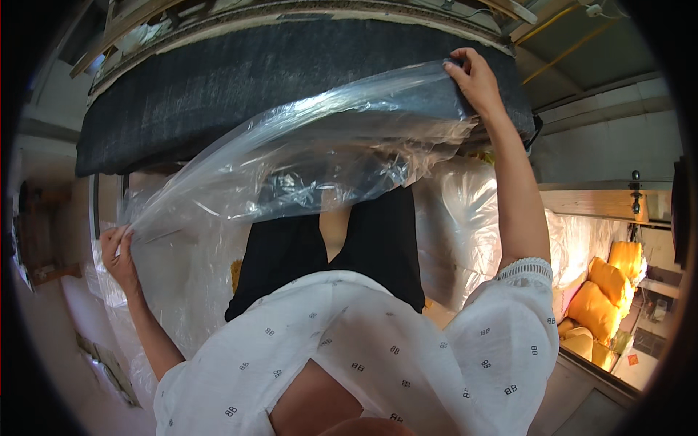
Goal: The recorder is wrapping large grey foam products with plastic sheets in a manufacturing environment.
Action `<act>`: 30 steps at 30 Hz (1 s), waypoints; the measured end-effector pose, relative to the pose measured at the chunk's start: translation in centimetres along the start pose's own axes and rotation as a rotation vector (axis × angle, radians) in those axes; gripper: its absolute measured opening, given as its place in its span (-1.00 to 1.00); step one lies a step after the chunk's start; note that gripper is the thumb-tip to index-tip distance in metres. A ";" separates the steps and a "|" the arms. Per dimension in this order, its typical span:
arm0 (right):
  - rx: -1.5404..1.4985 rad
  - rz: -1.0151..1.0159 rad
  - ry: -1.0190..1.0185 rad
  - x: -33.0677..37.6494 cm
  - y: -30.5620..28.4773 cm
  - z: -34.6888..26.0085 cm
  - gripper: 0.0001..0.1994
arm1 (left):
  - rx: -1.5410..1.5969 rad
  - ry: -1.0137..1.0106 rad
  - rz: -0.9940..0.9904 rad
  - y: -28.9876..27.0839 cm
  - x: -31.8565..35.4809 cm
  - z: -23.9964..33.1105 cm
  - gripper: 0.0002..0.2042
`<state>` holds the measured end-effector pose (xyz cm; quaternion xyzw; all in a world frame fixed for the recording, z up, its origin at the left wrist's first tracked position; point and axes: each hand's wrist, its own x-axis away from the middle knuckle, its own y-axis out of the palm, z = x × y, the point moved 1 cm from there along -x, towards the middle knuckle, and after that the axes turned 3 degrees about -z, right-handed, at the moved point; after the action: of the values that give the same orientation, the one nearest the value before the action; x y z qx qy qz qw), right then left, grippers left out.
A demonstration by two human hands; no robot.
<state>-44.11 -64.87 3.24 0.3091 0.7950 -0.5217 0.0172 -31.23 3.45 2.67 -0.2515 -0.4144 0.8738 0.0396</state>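
Observation:
A large clear plastic sheet (313, 163) stretches slantwise between my two hands, in front of my legs. My left hand (118, 254), low at the left, pinches one end of it. At the upper right my right hand (474, 78) is closed on the other end, over the dark covered work surface (291, 62). The sheet's upper edge is pulled into a long fold, while its lower part hangs loose and crinkled. Through it, part of my dark trousers shows.
More clear plastic (472, 218) lies bunched to the right of my legs and also on the left. Yellow bundles (607, 294) are stacked at the far right, below a wooden ledge (600, 203). Wooden bars (120, 33) cross beyond the work surface.

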 end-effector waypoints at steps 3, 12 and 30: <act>-0.205 -0.215 0.073 -1.2 -0.6 2.0 -0.80 | 0.103 -0.115 -0.017 1.2 -0.2 0.6 -0.90; -0.757 0.444 0.090 -6.1 -2.8 -4.3 -0.87 | 0.753 -0.359 0.454 4.3 -17.4 0.3 -0.79; -0.042 0.415 0.201 -10.0 4.0 3.3 -0.79 | 0.261 -0.151 0.163 17.4 -32.4 -0.8 -0.66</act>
<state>-35.01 -71.34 1.96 0.5159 0.7230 -0.4566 0.0511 -0.28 -16.39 2.46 -0.2109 -0.2776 0.9368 -0.0304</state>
